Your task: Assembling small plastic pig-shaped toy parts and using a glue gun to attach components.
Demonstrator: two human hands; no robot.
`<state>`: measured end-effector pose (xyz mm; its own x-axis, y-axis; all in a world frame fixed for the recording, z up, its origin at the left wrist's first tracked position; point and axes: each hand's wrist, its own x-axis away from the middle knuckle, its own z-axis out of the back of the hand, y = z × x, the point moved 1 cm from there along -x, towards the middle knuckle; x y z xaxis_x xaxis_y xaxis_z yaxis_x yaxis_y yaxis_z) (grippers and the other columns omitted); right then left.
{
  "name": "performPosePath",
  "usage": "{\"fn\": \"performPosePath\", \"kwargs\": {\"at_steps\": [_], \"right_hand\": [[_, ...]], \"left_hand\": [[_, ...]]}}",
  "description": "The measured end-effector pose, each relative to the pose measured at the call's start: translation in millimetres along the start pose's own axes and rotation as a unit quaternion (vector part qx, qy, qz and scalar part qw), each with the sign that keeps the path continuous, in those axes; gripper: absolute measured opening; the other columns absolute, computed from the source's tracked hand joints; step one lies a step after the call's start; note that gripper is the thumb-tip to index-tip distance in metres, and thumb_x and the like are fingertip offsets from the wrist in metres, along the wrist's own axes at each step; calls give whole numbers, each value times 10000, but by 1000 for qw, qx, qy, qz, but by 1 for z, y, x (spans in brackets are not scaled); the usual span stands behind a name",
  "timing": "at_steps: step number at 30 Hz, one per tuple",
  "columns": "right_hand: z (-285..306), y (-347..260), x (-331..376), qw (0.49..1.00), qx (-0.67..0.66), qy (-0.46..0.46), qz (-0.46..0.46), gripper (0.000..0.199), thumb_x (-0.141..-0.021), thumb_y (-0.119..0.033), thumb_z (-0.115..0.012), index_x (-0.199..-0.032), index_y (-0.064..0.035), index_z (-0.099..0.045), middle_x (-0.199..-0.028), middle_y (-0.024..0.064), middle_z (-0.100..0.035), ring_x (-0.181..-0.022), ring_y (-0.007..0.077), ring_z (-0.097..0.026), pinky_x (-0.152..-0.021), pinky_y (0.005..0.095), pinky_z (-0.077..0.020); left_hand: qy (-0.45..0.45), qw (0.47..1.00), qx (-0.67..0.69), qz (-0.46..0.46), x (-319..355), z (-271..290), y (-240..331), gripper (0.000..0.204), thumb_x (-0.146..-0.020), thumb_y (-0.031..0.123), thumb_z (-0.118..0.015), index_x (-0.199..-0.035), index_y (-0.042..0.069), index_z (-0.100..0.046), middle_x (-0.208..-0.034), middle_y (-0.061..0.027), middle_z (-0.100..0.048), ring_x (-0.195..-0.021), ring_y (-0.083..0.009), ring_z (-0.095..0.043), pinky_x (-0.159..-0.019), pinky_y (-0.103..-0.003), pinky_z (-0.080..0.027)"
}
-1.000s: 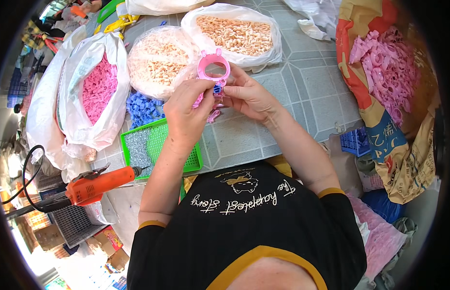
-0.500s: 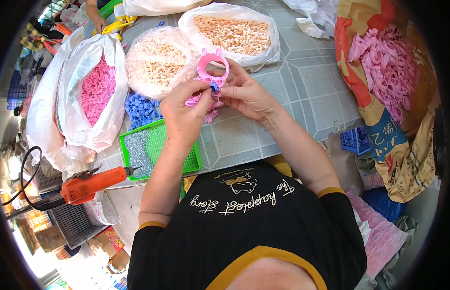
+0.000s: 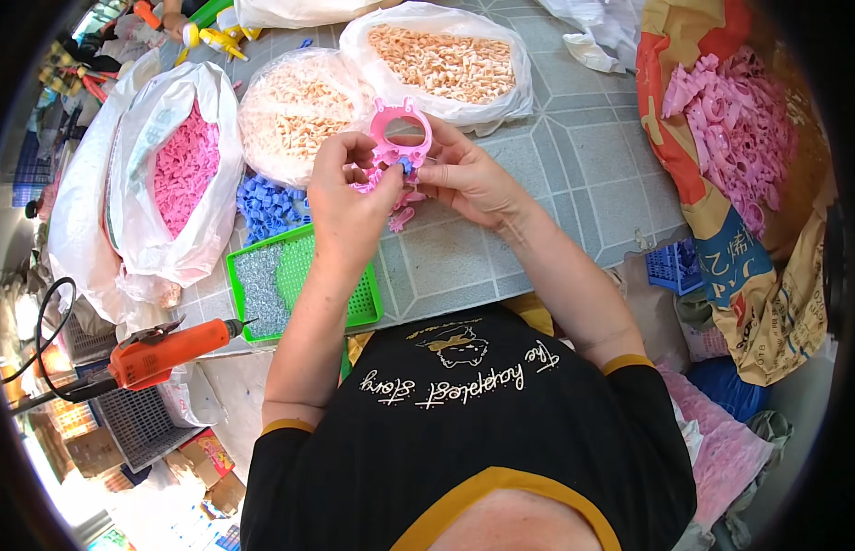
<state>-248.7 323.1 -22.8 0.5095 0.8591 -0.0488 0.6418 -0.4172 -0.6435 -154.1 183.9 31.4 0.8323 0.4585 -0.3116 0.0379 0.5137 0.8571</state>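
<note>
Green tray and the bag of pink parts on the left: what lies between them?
In the head view, a small heap of blue plastic pieces lies on the tiled floor, between the green tray and the white bag of pink parts, near its upper end.

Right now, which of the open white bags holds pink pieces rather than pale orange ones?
The white bag of pink pieces at the person's far left. The other two open bags, beyond the hands, hold pale orange pieces.

I see my black T-shirt with short sleeves; each sleeve ends in a mustard-yellow band, and the collar has the same yellow. On the chest there is a small cartoon print above pale cursive lettering.
</note>
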Motion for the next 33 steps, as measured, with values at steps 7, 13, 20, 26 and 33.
{"fn": "performPosePath", "kwargs": {"at_steps": [7, 13, 20, 26, 33], "right_hand": [[10, 1, -1, 999, -10, -2, -34, 654, -942, -19, -625, -1526, -151, -361, -1378, 92, -563, -1242, 227, -581, -1012, 416, -527], [5, 0, 1, 999, -13, -21, -22, 665, -933, -7, -630, -1524, -151, -362, -1396, 97, -549, -1253, 238, -575, -1036, 431, -515], [9, -2, -1, 1000, -7, -17, -7, 635, -935, 20, -603, -1509, -145, -389, -1406, 116, -547, -1261, 262, -576, -1054, 451, -506], [34, -15, -2, 988, -88, 76, 97, 528, -971, 3, -537, -1473, -133, -442, -1367, 191, -573, -1258, 323, -584, -1061, 471, -514], [30, -12, -3, 991, -95, 59, 76, 496, -982, -8, -534, -1458, -129, -466, -1357, 204, -578, -1267, 343, -575, -1067, 476, -507]], "left_hand": [[14, 992, -99, -76, 11, -9, 3, 363, -763, 17, -722, -1075, 0, -537, -1055, -116, -541, -958, -195, -562, -739, -333, -507], [21, 997, 59, 41, 6, -10, -2, 487, -771, 25, -736, -1178, -15, -472, -1114, -125, -526, -986, -198, -573, -787, -312, -535], [7, 995, 100, 26, -4, -4, -16, 516, -812, 58, -764, -1235, -13, -477, -1120, -112, -549, -958, -168, -585, -785, -292, -534], [50, 997, 0, 58, -14, 37, -24, 154, -915, 83, -685, -1045, 4, -664, -896, -92, -666, -893, -169, -636, -789, -287, -522], [-173, 949, -250, -83, 14, 22, -26, 211, -768, 133, -759, -950, 34, -718, -872, -149, -670, -841, -348, -625, -790, -444, -503]]}}
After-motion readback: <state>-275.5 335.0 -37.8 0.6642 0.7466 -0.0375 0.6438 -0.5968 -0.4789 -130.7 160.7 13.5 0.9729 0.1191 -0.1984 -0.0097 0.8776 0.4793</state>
